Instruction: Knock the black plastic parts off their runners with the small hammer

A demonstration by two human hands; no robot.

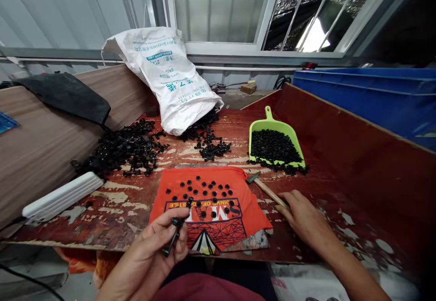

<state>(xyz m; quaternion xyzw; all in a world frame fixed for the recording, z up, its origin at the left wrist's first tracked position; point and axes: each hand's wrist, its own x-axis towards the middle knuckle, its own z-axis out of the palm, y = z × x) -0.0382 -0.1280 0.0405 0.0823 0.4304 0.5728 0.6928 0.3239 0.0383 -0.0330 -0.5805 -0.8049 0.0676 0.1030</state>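
Note:
My left hand (pixel 153 251) pinches a slim black plastic piece (pixel 177 230) with small knobs along it, held upright at a tilt above the near left edge of an orange-red printed cloth (pixel 211 180). Several small round black caps (pixel 205 193) lie scattered over that cloth. To its right, my right hand (pixel 303 214) has its fingers closed around the wooden handle of a small hammer (pixel 270 194). The hammer lies on the table, its dark greenish head touching or close to the cloth's right corner.
A white resin sack (pixel 166 74) spills black plastic pieces onto the worn red table (pixel 235 124). More pieces form a pile (pixel 126 146) at left, near a white power strip (pixel 63 196). At right is a green dustpan (pixel 269 115) full of black parts, beyond it a blue crate (pixel 368 92).

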